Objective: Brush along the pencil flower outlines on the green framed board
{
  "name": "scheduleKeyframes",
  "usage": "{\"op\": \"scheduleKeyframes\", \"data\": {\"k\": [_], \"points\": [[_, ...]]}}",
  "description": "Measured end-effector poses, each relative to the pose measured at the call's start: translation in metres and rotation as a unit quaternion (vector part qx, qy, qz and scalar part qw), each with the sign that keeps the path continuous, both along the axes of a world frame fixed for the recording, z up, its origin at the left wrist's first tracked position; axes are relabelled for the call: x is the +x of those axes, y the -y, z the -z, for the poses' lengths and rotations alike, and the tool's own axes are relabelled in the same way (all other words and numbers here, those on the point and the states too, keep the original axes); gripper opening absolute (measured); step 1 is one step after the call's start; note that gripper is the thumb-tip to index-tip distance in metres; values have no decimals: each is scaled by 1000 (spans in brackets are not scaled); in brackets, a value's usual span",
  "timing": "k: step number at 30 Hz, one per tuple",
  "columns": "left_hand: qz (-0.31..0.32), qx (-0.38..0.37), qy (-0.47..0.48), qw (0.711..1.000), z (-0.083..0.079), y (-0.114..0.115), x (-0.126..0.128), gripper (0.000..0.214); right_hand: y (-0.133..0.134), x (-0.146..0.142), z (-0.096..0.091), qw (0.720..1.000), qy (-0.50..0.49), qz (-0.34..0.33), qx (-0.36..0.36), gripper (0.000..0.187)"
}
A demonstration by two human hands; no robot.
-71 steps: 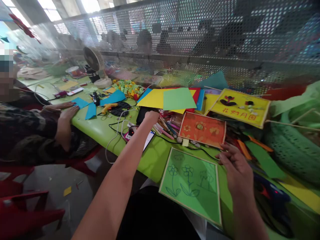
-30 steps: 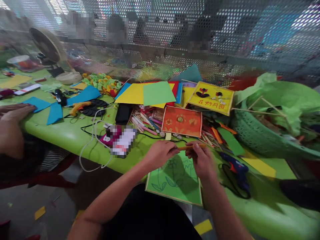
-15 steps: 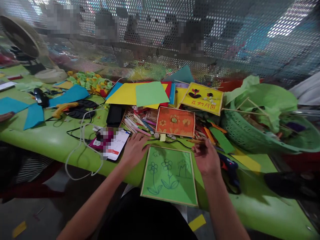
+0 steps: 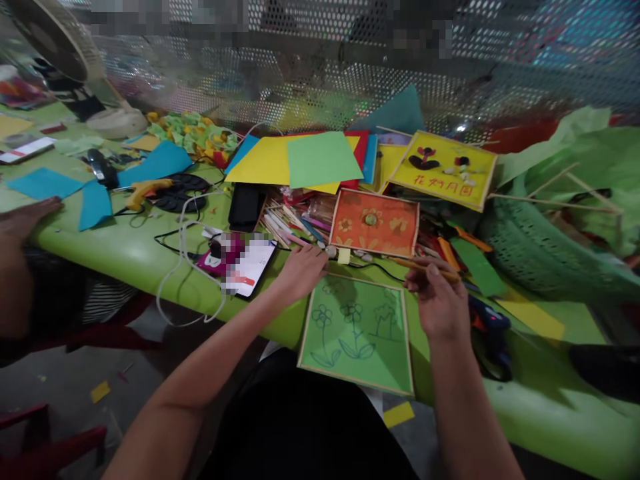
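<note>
A green framed card with drawn flowers (image 4: 357, 333) lies at the near edge of the lime-green table (image 4: 125, 257). My left hand (image 4: 300, 270) rests on the table at the card's upper left corner, fingers loosely curled with nothing visibly in them. My right hand (image 4: 439, 303) is at the card's upper right corner, its fingers closed on a thin orange pencil (image 4: 425, 268) that points left and right. Behind them lies an orange flower card (image 4: 375, 223) and a heap of coloured pencils and sticks (image 4: 295, 223).
A phone (image 4: 245, 263) with a white cable lies left of my left hand. A blue glue gun (image 4: 487, 327) sits right of my right hand. Coloured paper sheets (image 4: 320, 160), a yellow card (image 4: 445, 170), a green basket (image 4: 545, 253) and a fan (image 4: 65, 60) stand farther back. Another person's hand (image 4: 25, 217) is at far left.
My left hand came back from the pencil heap to the green card's corner. My right hand took up an orange pencil and holds it above the card's right corner. The view shifted slightly.
</note>
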State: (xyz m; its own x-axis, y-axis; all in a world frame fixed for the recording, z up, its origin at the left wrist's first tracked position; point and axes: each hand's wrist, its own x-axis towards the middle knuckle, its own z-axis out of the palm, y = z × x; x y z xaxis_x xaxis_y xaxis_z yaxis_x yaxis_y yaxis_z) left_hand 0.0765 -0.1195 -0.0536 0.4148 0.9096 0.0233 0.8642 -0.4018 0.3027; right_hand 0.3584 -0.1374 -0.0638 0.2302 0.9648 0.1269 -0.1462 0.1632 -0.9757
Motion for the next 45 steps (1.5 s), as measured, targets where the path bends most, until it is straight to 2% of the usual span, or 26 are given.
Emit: {"op": "scheduleKeyframes", "data": {"k": [2, 4, 6, 8, 9, 11, 13, 16, 20, 21, 23, 25, 27, 30, 32, 34, 38, 42, 45], "points": [[-9, -8, 25, 1000, -3, 0, -1, 6, 1, -2, 3, 998, 58, -5, 15, 25], [-21, -19, 50, 998, -4, 0, -2, 7, 1, -4, 6, 986, 161, -11, 42, 26], [-29, -36, 104, 994, -3, -1, -2, 7, 2, -5, 9, 953, 292, -25, 71, 26], [-39, -65, 238, 968, 0, -3, 0, 4, 2, -5, 11, 914, 392, -45, 95, 28], [-46, -84, 326, 941, 1, -4, 1, 4, 2, -5, 12, 900, 420, -55, 102, 28], [-68, -125, 476, 868, 3, -7, 5, 12, 3, -4, 12, 891, 436, -60, 110, 27], [-94, -158, 554, 812, 3, -9, 10, 22, 3, -4, 10, 892, 433, -51, 117, 23], [-112, -236, 617, 742, 1, -10, 17, 33, -2, -1, 4, 888, 437, -33, 140, 21], [-110, -436, 654, 609, 0, -17, 28, 45, -19, 5, -15, 852, 486, -2, 193, 21], [-103, -467, 657, 583, 0, -20, 31, 47, -23, 7, -22, 841, 501, 3, 203, 21], [-81, -495, 666, 552, 0, -27, 36, 49, -30, 8, -35, 825, 521, 10, 219, 22], [-73, -497, 680, 534, 0, -34, 40, 48, -33, 7, -45, 829, 512, 19, 226, 24], [-84, -499, 694, 512, 1, -39, 41, 48, -29, 2, -50, 861, 455, 31, 225, 25], [-118, -499, 706, 489, 4, -45, 40, 49, -16, -7, -45, 920, 335, 19, 203, 25], [-127, -499, 712, 477, 4, -46, 38, 50, -8, -12, -35, 930, 324, 12, 176, 30], [-129, -499, 719, 466, 3, -47, 36, 50, -3, -14, -24, 928, 339, -4, 154, 34], [-138, -511, 721, 447, 4, -44, 34, 50, -1, -11, -12, 903, 398, -27, 160, 23], [-139, -533, 708, 441, 10, -41, 38, 54, -2, -11, -18, 870, 451, -10, 199, 18], [-136, -547, 697, 444, 11, -39, 42, 58, 0, -14, -25, 859, 459, -9, 225, 19]]}}
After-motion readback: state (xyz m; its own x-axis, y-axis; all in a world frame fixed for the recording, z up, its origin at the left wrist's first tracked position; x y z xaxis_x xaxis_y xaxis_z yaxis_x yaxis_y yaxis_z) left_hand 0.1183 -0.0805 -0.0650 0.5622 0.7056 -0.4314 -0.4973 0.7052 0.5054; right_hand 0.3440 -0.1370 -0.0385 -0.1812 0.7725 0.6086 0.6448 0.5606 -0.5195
